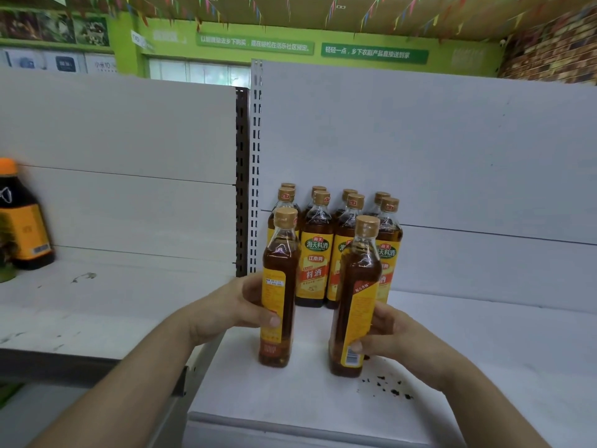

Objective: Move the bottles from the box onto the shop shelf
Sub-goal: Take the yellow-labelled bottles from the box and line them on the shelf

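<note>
Shelf (484,334): white, with a tall back panel.
Stocked bottles (318,250): eight in two rows, far against the panel, directly behind the two held ones.
Dark jug (22,221): far left, well apart.
Left bottle (279,286): upright, near on the shelf.
Right bottle (357,295): beside it, slightly tilted.
Hands: left hand (239,305) grips the left bottle; right hand (391,334) grips the right bottle.
Black specks (387,386): near right, just beside the right bottle.

dark jug (22,221) cropped left, rear bottles (288,186) hidden
</note>
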`<state>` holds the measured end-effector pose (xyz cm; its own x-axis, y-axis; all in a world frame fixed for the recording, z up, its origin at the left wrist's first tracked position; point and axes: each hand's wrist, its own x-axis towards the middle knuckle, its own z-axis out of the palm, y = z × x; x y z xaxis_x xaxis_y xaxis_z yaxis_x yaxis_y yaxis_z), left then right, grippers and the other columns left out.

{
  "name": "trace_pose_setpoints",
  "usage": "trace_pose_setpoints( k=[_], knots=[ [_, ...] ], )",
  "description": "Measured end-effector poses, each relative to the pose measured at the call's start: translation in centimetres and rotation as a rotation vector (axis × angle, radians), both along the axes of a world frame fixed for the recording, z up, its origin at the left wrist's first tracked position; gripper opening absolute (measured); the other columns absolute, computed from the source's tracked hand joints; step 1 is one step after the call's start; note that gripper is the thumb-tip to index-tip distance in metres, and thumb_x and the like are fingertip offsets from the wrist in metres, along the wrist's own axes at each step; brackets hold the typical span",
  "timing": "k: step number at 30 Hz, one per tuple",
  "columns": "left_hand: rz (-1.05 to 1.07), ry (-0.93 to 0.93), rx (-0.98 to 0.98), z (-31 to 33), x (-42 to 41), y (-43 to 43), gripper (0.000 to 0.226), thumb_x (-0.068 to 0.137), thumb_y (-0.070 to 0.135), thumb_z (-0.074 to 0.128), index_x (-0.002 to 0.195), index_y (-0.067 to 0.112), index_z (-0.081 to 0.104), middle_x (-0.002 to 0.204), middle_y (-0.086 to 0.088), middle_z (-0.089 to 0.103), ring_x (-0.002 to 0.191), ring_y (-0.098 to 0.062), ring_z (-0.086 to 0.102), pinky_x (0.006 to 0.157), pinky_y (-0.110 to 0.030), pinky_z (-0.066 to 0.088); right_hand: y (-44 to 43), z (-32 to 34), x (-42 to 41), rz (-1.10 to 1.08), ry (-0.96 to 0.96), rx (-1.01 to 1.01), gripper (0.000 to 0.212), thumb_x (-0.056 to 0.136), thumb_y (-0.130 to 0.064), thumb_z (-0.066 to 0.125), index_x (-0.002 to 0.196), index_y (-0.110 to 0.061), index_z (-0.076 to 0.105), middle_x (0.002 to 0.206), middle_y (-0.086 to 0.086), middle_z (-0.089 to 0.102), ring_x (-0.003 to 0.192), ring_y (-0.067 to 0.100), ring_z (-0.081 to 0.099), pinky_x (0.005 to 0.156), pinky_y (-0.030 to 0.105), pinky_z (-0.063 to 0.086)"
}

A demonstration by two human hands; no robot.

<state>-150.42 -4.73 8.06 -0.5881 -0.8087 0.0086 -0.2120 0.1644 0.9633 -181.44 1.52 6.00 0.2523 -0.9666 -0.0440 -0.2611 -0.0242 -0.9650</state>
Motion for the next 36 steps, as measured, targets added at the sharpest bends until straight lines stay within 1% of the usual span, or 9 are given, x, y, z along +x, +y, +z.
trace_pose_setpoints(
  k=[8,12,14,16,21,27,31,33,36],
  knots=[
    [0.191,0.020,-0.096,-1.2,-0.9,1.4,0.065,0.074,0.019,0.091,0.130,0.029,0.060,0.121,0.004,0.072,0.112,-0.015,0.069,0.100,-0.042,0.055,0.7,-0.8,1.1,-0.165,0.071,-0.069,0.070,0.062,-0.027,0.093,0.125,-0.028,0.063,0.116,-0.006,0.074,0.106,0.016,0.073,0.098,0.045,0.057],
    [0.274,-0.033,-0.167,-1.8,-1.6,2.0,0.065,0.066,0.040,0.091,0.123,0.037,0.060,0.115,0.011,0.071,0.109,-0.012,0.066,0.090,-0.030,0.055,1.6,-0.8,2.0,-0.262,0.188,-0.135,0.064,0.070,-0.027,0.094,0.122,-0.037,0.059,0.114,-0.011,0.069,0.096,0.005,0.070,0.081,0.026,0.060],
    [0.326,-0.057,-0.186,-1.9,-2.3,2.5,0.057,0.073,0.035,0.091,0.120,0.039,0.059,0.111,0.010,0.070,0.105,-0.007,0.065,0.083,-0.023,0.053,2.1,-0.8,2.7,-0.289,0.210,-0.164,0.062,0.072,-0.027,0.093,0.120,-0.041,0.057,0.111,-0.014,0.067,0.094,0.005,0.069,0.072,0.019,0.056],
    [0.400,-0.058,-0.205,-2.0,-3.2,3.3,0.051,0.076,0.030,0.089,0.115,0.040,0.058,0.106,0.017,0.069,0.096,0.004,0.064,0.075,-0.014,0.050,2.5,-1.1,3.5,-0.342,0.219,-0.199,0.060,0.071,-0.032,0.092,0.119,-0.043,0.057,0.112,-0.016,0.067,0.097,0.005,0.066,0.076,0.019,0.056],
    [0.659,-0.133,-0.322,-3.4,-4.9,4.3,0.075,0.051,0.076,0.082,0.113,0.054,0.046,0.110,0.024,0.061,0.102,-0.003,0.063,0.086,-0.036,0.059,2.5,-2.6,5.9,-0.585,0.316,-0.243,0.093,0.046,-0.076,0.084,0.125,-0.045,0.045,0.117,-0.020,0.055,0.105,0.006,0.061,0.090,0.038,0.060],
    [0.751,-0.200,-0.364,-3.3,-5.4,5.4,0.090,0.045,0.092,0.070,0.114,0.046,0.036,0.109,0.022,0.050,0.103,-0.008,0.059,0.080,-0.035,0.057,2.6,-2.5,6.7,-0.658,0.403,-0.249,0.097,0.047,-0.084,0.081,0.123,-0.044,0.036,0.117,-0.018,0.052,0.104,0.008,0.061,0.087,0.039,0.059],
    [0.662,-0.206,-0.327,-3.8,-4.3,5.8,0.084,0.046,0.094,0.070,0.112,0.057,0.034,0.113,0.027,0.054,0.106,-0.003,0.059,0.089,-0.039,0.059,3.1,-2.7,5.6,-0.553,0.298,-0.223,0.083,0.059,-0.074,0.084,0.126,-0.045,0.045,0.119,-0.021,0.057,0.100,0.006,0.065,0.084,0.034,0.061],
    [0.614,-0.184,-0.298,-4.2,-3.5,6.1,0.068,0.060,0.073,0.083,0.111,0.060,0.040,0.115,0.028,0.059,0.106,0.000,0.060,0.093,-0.039,0.058,3.7,-2.5,4.7,-0.483,0.256,-0.208,0.063,0.073,-0.055,0.086,0.125,-0.045,0.052,0.118,-0.023,0.063,0.095,0.005,0.066,0.078,0.025,0.058],
    [0.619,-0.167,-0.256,-4.6,-2.7,6.4,0.050,0.074,0.053,0.085,0.109,0.055,0.050,0.111,0.029,0.064,0.104,0.001,0.063,0.096,-0.041,0.056,4.2,-2.7,3.6,-0.469,0.217,-0.226,0.044,0.081,-0.041,0.084,0.118,-0.046,0.060,0.110,-0.026,0.069,0.089,0.003,0.069,0.079,0.027,0.060]
  ],
)
